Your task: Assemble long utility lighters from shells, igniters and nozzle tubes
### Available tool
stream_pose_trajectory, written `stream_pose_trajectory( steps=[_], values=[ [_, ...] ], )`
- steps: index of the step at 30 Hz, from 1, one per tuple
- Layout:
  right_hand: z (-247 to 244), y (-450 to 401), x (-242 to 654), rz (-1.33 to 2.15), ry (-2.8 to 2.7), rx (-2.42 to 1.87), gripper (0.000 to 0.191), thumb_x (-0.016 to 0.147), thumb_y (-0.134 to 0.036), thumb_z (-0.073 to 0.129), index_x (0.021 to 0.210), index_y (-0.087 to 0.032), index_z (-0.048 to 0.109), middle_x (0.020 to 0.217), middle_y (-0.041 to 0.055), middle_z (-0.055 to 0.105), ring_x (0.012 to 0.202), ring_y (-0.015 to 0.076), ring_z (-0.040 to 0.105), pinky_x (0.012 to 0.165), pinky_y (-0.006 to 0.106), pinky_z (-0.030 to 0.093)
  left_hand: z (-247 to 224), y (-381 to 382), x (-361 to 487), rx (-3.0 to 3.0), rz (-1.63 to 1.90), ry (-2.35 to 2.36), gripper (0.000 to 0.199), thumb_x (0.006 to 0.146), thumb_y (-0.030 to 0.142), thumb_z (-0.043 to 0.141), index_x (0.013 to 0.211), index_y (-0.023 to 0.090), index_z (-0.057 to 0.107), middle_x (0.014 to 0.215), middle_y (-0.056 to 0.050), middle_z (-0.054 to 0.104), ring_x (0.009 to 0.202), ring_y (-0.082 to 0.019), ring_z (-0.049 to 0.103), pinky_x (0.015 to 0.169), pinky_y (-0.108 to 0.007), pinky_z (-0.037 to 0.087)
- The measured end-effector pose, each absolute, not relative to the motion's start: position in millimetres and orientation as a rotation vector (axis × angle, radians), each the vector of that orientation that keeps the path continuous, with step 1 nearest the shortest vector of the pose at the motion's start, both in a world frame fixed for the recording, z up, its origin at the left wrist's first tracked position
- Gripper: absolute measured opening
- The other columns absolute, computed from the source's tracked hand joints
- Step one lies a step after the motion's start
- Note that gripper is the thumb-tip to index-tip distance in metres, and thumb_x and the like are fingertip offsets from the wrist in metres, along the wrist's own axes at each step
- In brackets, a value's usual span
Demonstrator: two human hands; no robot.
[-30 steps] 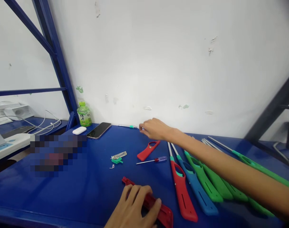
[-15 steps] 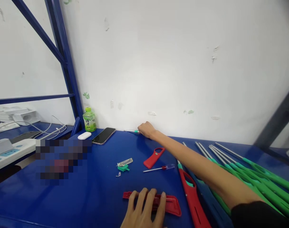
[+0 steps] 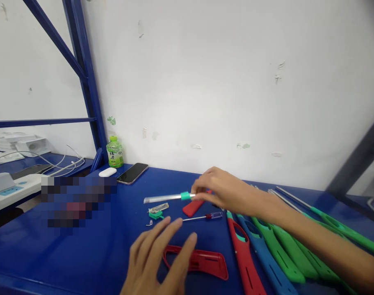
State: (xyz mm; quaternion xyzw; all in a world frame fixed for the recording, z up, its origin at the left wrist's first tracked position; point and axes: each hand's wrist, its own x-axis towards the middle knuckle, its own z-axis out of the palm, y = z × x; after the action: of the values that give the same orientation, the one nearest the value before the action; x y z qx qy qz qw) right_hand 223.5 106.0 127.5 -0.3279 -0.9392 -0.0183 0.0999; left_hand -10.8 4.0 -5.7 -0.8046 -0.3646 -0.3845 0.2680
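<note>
The right hand [image 3: 217, 186], grip clamped on the metal tube [image 3: 164, 198], has drawn back from the wall [image 3: 190, 82], while the left hand [image 3: 154, 260] has loosened, fingers apart over the red shell [image 3: 210, 262].

The silvery, green-collared tube [image 3: 166, 198] is held nearly level; the red half-shell [image 3: 209, 263] lies nearer — hollow side up.

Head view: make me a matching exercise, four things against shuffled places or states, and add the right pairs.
1. metal tube
2. screwdriver
3. bottle
4. phone

A. standing upright
B. flat, with a black face
C. held in the right hand
D. lying between two loose red pieces

Pairs: 1-C, 2-D, 3-A, 4-B
</note>
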Motion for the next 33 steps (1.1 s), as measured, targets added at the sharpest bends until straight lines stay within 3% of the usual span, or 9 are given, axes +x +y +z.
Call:
stream_pose_trajectory(
  steps=[2,5,8,13,22,29,33],
  values=[
    [123,81,220,0.0,-2.809,-0.863,0.017,0.107,-0.034,0.063,0.103,-0.023,0.074,0.097,-0.0007,0.079,0.088,0.0154,0.073,0.102,0.038,0.045,5,4,-21,-2.154,-1.041,-1.003,0.054,0.1,0.009,0.058,0.151,0.026,0.055,0.148,-0.011,0.06,0.138,-0.028,0.055,0.112,-0.041,0.042],
    [112,59,209,0.001,-2.857,-0.726,0.02,0.11,-0.031,0.057,0.102,-0.02,0.072,0.097,0.0008,0.079,0.089,0.0167,0.072,0.103,0.04,0.043,7,5,-32,-2.236,-1.048,-0.999,0.046,0.103,0.013,0.058,0.148,0.019,0.056,0.133,-0.011,0.068,0.12,-0.021,0.065,0.101,-0.033,0.05],
    [103,54,201,-0.044,-2.88,-0.699,0.021,0.111,-0.029,0.054,0.103,-0.019,0.071,0.098,0.0019,0.079,0.094,0.0191,0.072,0.096,0.04,0.046,-1,7,-39,-2.283,-1.072,-1.047,0.037,0.106,0.016,0.056,0.142,0.022,0.061,0.119,-0.007,0.072,0.103,-0.016,0.071,0.092,-0.028,0.056],
    [91,62,195,0.034,-2.821,-0.684,0.018,0.111,-0.031,0.056,0.109,-0.021,0.071,0.106,0.0004,0.079,0.098,0.0187,0.073,0.097,0.038,0.045,-8,10,-45,-2.345,-1.189,-1.169,0.031,0.108,0.02,0.054,0.137,0.027,0.063,0.12,-0.003,0.072,0.103,-0.013,0.073,0.093,-0.023,0.058],
    [88,59,193,-0.016,-2.854,-0.738,0.026,0.113,-0.032,0.049,0.107,-0.019,0.072,0.1,0.0046,0.079,0.096,0.0206,0.072,0.099,0.04,0.045,2,8,-48,-2.459,-1.248,-1.273,0.025,0.108,0.021,0.049,0.126,0.028,0.064,0.117,0.001,0.073,0.101,-0.01,0.075,0.09,-0.013,0.057],
    [92,52,196,-0.226,-2.673,-0.775,0.028,0.109,-0.043,0.056,0.114,-0.019,0.07,0.103,0.0065,0.076,0.093,0.0235,0.071,0.087,0.04,0.049,12,9,-60,-2.421,-1.236,-1.317,0.024,0.106,0.022,0.052,0.122,0.031,0.067,0.112,0.004,0.075,0.097,-0.01,0.077,0.087,-0.013,0.057],
    [88,30,203,-0.39,-2.594,-0.931,0.029,0.105,-0.049,0.061,0.091,-0.023,0.066,0.086,0.0028,0.072,0.075,0.0233,0.067,0.072,0.041,0.048,14,11,-75,-2.436,-1.216,-1.372,0.022,0.105,0.026,0.055,0.122,0.033,0.067,0.114,0.005,0.075,0.1,-0.011,0.076,0.091,-0.014,0.056]
  ],
)
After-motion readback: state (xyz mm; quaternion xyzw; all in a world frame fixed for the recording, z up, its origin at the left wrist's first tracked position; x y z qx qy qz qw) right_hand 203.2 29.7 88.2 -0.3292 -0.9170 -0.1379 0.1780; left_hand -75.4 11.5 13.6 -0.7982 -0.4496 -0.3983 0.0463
